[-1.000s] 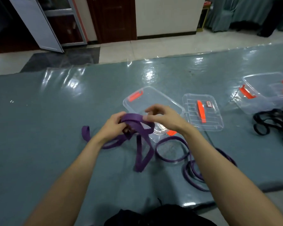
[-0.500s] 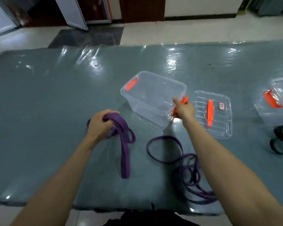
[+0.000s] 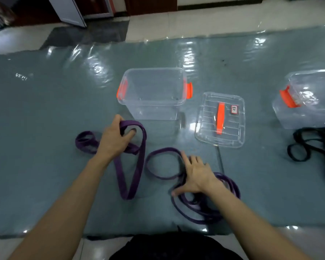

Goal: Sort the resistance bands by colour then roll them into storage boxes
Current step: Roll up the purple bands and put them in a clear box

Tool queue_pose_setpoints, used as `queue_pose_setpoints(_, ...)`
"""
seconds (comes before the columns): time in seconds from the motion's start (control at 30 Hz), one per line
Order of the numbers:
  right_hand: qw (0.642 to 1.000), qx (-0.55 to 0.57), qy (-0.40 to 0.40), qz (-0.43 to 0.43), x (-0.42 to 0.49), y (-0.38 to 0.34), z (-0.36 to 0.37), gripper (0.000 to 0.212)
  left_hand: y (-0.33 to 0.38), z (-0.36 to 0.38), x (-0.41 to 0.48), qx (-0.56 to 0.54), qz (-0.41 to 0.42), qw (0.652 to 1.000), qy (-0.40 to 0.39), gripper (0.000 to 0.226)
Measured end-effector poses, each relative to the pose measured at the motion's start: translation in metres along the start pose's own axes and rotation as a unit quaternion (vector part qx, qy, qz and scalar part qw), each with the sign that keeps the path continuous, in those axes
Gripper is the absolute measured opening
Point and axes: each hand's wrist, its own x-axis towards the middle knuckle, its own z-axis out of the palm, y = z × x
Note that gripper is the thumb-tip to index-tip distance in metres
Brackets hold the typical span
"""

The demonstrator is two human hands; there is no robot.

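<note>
My left hand (image 3: pixel 114 141) is curled round the wide purple band (image 3: pixel 140 160), loop trailing back toward me, clear box (image 3: pixel 154 111) just beyond that hand, while my right hand (image 3: pixel 196 176) lies spread flat on the thin purple bands (image 3: pixel 227 180).

An open storage box (image 3: pixel 152 87) stands mid-mat (image 3: pixel 45 119), its lid (image 3: pixel 233 132) flat just to its right. Farther right stands a second storage box (image 3: pixel 311 109), with tangled bands (image 3: pixel 308 141) before it. Nearer the person, the left hand (image 3: pixel 114 139) holds a wide resistance band (image 3: pixel 141 162). To its right, the right hand (image 3: pixel 195 175) rests on thin resistance bands (image 3: pixel 162 150).
</note>
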Motion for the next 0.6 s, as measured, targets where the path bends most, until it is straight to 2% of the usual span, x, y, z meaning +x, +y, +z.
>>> queue_pose_setpoints(0.07,0.998,-0.06,0.004,-0.024,-0.004,0.0,0.015,0.148,0.005,0.004,0.0,-0.011,-0.004,1.0,0.001,0.042)
queue_pose_setpoints(0.17,0.999,-0.009,0.009,-0.036,0.0,0.013,0.003,0.106,0.018,0.004,-0.003,-0.013,-0.008,1.0,-0.021,0.057)
queue_pose_setpoints(0.23,0.997,-0.023,0.067,-0.013,-0.002,0.034,-0.019,0.085,0.028,0.0,-0.005,0.005,0.01,1.0,-0.017,0.048)
queue_pose_setpoints(0.27,0.995,-0.04,0.094,0.002,-0.002,0.046,-0.031,0.083,0.032,-0.003,-0.005,0.004,0.022,1.0,-0.009,0.041)
queue_pose_setpoints(0.37,0.986,-0.128,0.098,0.031,-0.003,0.06,-0.063,0.105,0.045,-0.016,-0.007,-0.006,0.05,0.999,0.003,0.028)
queue_pose_setpoints(0.4,0.987,-0.114,0.11,0.035,-0.002,0.055,-0.074,0.111,0.05,-0.023,-0.007,-0.008,0.056,0.998,0.003,0.026)
queue_pose_setpoints(0.43,0.989,-0.068,0.132,0.027,-0.002,0.044,-0.083,0.114,0.056,-0.031,-0.009,-0.011,0.057,0.998,0.001,0.025)
queue_pose_setpoints(0.5,0.981,0.093,0.167,-0.036,-0.001,0.008,-0.097,0.119,0.072,-0.05,-0.014,-0.039,0.046,0.998,-0.018,0.027)
queue_pose_setpoints(0.6,0.929,0.313,0.113,-0.161,-0.001,-0.066,-0.118,0.131,0.098,-0.081,-0.017,-0.074,0.049,0.995,-0.051,0.037)
